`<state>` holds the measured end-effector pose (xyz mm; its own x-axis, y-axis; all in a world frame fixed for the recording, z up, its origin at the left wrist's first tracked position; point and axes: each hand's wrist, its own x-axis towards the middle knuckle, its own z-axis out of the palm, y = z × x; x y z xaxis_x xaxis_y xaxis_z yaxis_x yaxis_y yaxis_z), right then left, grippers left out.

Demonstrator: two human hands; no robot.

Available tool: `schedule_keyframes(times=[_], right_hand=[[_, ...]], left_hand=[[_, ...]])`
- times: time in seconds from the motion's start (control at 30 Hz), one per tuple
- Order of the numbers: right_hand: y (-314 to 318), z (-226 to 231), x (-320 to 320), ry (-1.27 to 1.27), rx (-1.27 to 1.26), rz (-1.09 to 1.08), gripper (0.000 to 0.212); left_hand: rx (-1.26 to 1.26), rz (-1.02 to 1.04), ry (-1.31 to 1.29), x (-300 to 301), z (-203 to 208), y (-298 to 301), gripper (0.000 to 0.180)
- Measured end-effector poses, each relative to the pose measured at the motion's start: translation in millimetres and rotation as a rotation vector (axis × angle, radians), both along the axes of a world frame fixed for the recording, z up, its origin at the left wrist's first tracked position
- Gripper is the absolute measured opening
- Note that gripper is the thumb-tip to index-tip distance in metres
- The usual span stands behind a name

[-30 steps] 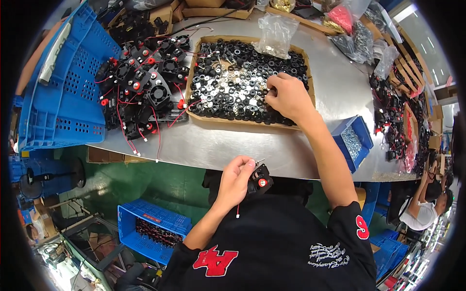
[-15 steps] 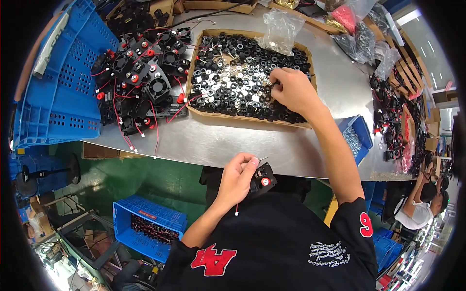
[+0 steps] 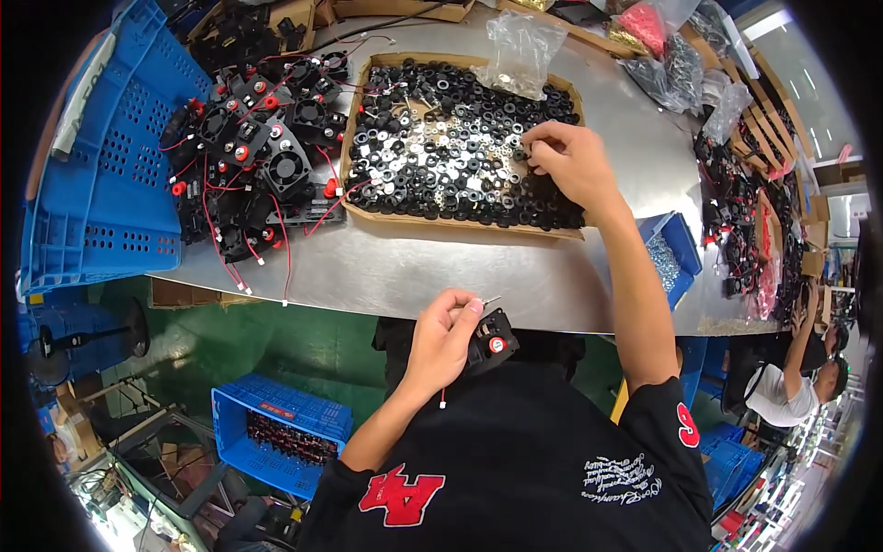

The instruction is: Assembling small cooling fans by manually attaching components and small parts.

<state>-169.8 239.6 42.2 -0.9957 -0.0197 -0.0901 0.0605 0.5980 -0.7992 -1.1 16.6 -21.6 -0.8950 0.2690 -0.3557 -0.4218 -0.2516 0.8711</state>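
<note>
My left hand [image 3: 440, 342] is closed around a small black fan assembly [image 3: 493, 337] with a red-and-white round terminal. A thin metal pin [image 3: 491, 300] sticks out past its thumb and forefinger, and a short wire with a white plug hangs below. Over the right part of a shallow cardboard tray [image 3: 460, 219] is my right hand [image 3: 572, 166], fingers pinched together among the loose parts. What they hold, if anything, is hidden. Black rings, silver nuts and washers [image 3: 451, 152] fill the tray.
Fan assemblies with red wires [image 3: 267, 152] are heaped left of the tray, beside a blue perforated crate [image 3: 110, 175]. A clear plastic bag [image 3: 522, 51] lies on the tray's far edge. Right of my forearm stands a blue bin of small metal parts [image 3: 670, 262]. Another person [image 3: 782, 394] sits far right.
My right hand has shifted slightly right over the tray, its fingers still pinched. The left hand keeps its hold on the fan assembly. The whole view has moved a little.
</note>
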Motion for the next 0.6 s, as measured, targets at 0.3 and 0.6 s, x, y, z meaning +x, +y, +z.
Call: schedule_keyframes(times=[0.3,0.6], right_hand=[[-4,13,52,-0.092,-0.567,-0.141,0.026],[-45,9,156,-0.168,-0.634,0.054,0.026]], left_hand=[[0.201,-0.037,-0.174,-7,14,-10,0.019],[0.224,-0.086,-0.047,-13,30,-11,0.023]])
